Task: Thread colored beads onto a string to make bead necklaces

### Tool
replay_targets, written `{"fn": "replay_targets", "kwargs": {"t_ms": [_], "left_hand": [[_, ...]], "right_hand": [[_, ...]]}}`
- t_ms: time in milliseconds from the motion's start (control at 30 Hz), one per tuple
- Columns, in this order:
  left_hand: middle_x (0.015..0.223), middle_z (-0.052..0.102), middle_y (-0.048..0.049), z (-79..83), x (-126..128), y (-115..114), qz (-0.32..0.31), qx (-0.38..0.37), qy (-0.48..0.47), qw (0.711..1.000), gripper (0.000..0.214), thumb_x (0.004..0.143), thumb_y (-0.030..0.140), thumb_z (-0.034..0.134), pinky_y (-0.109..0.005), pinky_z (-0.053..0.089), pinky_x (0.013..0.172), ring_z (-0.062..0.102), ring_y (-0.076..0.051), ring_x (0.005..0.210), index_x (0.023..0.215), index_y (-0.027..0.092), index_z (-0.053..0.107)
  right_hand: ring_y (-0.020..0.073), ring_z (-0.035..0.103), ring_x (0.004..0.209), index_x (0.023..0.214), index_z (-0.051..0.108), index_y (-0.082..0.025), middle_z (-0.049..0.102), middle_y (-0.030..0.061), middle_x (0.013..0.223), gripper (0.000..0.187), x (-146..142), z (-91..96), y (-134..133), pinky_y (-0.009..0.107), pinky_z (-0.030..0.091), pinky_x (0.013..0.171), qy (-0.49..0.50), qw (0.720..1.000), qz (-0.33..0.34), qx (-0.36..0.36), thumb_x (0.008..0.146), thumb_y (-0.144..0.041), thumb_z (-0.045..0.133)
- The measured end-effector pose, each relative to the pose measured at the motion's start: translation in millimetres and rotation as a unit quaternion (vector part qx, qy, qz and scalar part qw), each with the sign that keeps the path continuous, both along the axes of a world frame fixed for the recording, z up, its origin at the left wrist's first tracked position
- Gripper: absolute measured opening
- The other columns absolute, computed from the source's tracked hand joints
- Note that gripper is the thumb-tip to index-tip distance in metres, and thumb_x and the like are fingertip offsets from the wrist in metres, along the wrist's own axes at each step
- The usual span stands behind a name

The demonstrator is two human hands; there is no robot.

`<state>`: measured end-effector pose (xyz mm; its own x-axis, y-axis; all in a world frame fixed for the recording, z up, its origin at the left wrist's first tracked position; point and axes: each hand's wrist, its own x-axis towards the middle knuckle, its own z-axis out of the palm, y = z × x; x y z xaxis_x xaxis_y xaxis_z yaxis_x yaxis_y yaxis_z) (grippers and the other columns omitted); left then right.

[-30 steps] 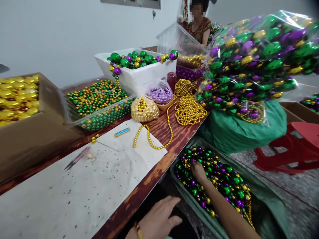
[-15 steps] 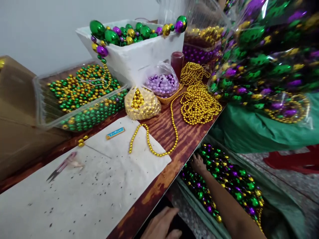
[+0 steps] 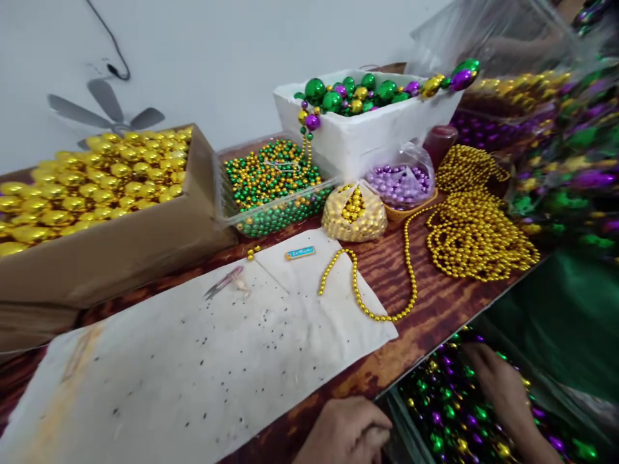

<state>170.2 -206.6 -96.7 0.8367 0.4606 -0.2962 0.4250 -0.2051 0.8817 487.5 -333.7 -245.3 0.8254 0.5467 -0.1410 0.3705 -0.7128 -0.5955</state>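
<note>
One pair of pink-handled metal scissors [image 3: 225, 282] lies unused on speckled white cloth [image 3: 159, 374]. Rightward, the left hand [image 3: 345, 428] curls; its contents I can't tell. Farther right, the right hand [image 3: 498, 380] is down among shiny green, purple and gold bead garlands [image 3: 442, 419], grip hidden. Reaching in seems done; no garland is lifted clear.

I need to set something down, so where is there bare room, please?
The specked white sheet is free between the pink-handled scissors and the left hand. Crowded: the right, with coiled gold bead strands, and the back left, with a brown cardboard box.
</note>
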Motion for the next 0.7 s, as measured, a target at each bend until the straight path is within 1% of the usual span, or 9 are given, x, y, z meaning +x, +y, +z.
{"fn": "replay_targets", "kwargs": {"t_ms": [100,133,200,233,300,367,467,567,700], "left_hand": [[0.061,0.06,0.0009,20.7,-10.9,11.1,0.114,0.015,0.024,0.993,0.023,0.087,0.034,0.054,-0.021,0.038,0.057,0.053,-0.012,0.059,0.074,0.02,0.066],[0.059,0.057,0.0018,24.2,-14.8,13.0,0.144,0.019,0.03,0.989,0.024,0.087,0.035,0.055,-0.021,0.036,0.055,0.05,-0.011,0.058,0.071,0.019,0.064],[0.059,0.055,0.0024,27.5,-23.7,14.6,0.188,0.026,0.021,0.982,0.024,0.089,0.035,0.051,-0.021,0.035,0.055,0.047,-0.011,0.057,0.073,0.02,0.061],[0.062,0.056,0.0019,28.1,-28.9,14.6,0.203,0.03,0.011,0.979,0.024,0.091,0.034,0.047,-0.021,0.037,0.056,0.049,-0.012,0.059,0.077,0.02,0.061],[0.075,0.061,-0.0005,29.0,-40.9,14.5,0.225,0.039,-0.013,0.974,0.021,0.093,0.032,0.042,-0.023,0.042,0.064,0.055,-0.014,0.07,0.091,0.022,0.061],[0.091,0.064,-0.003,29.9,-56.2,15.2,0.242,0.05,-0.033,0.968,0.021,0.093,0.032,0.043,-0.025,0.045,0.074,0.058,-0.017,0.084,0.102,0.024,0.06],[0.096,0.064,-0.0038,28.4,-86.2,19.2,0.296,0.058,-0.041,0.953,0.02,0.092,0.033,0.046,-0.027,0.046,0.08,0.059,-0.018,0.09,0.104,0.025,0.06],[0.087,0.064,-0.0035,21.0,-122.1,25.3,0.366,0.031,-0.058,0.928,0.022,0.091,0.037,0.047,-0.029,0.048,0.078,0.061,-0.018,0.084,0.101,0.023,0.061],[0.083,0.063,-0.0034,9.9,-165.7,35.4,0.428,0.013,-0.068,0.901,0.025,0.09,0.041,0.049,-0.03,0.049,0.077,0.061,-0.018,0.081,0.1,0.022,0.062]], "right_hand": [[0.0254,0.067,0.073,0.099,0.063,-0.024,0.069,0.0057,0.079,0.027,-26.1,57.2,8.9,0.035,0.052,0.066,-0.036,0.982,-0.059,0.175,0.087,-0.046,0.052],[0.0236,0.067,0.073,0.101,0.063,-0.023,0.068,0.0056,0.08,0.026,-40.8,79.2,22.1,0.033,0.051,0.066,-0.032,0.976,-0.009,0.217,0.088,-0.043,0.054],[0.0198,0.065,0.075,0.1,0.063,-0.023,0.067,0.0054,0.087,0.019,-76.8,120.1,61.1,0.029,0.051,0.069,-0.001,0.944,0.198,0.263,0.089,-0.037,0.055],[0.0194,0.065,0.082,0.1,0.063,-0.023,0.066,0.0062,0.095,0.017,-96.4,136.5,84.5,0.029,0.051,0.073,0.008,0.911,0.32,0.258,0.091,-0.033,0.053],[0.0185,0.062,0.093,0.1,0.062,-0.023,0.063,0.0067,0.105,0.019,-133.5,157.1,132.1,0.027,0.049,0.079,-0.03,0.845,0.487,0.219,0.096,-0.029,0.044],[0.0175,0.063,0.089,0.105,0.06,-0.023,0.061,0.0061,0.112,0.021,-162.8,161.3,172.5,0.026,0.048,0.072,-0.127,0.805,0.567,0.122,0.096,-0.025,0.041],[0.0174,0.064,0.08,0.106,0.06,-0.021,0.06,0.0067,0.115,0.022,-187.4,149.2,209.4,0.024,0.043,0.061,-0.207,0.765,0.609,0.03,0.093,-0.018,0.044],[0.0178,0.063,0.076,0.098,0.061,-0.018,0.062,0.0084,0.104,0.018,-196.1,135.2,221.5,0.023,0.038,0.058,-0.216,0.756,0.617,0.014,0.091,-0.015,0.046],[0.0171,0.063,0.073,0.093,0.061,-0.017,0.063,0.0084,0.098,0.018,-200.9,129.3,222.8,0.023,0.036,0.056,-0.214,0.767,0.605,0.012,0.092,-0.016,0.043]]}}
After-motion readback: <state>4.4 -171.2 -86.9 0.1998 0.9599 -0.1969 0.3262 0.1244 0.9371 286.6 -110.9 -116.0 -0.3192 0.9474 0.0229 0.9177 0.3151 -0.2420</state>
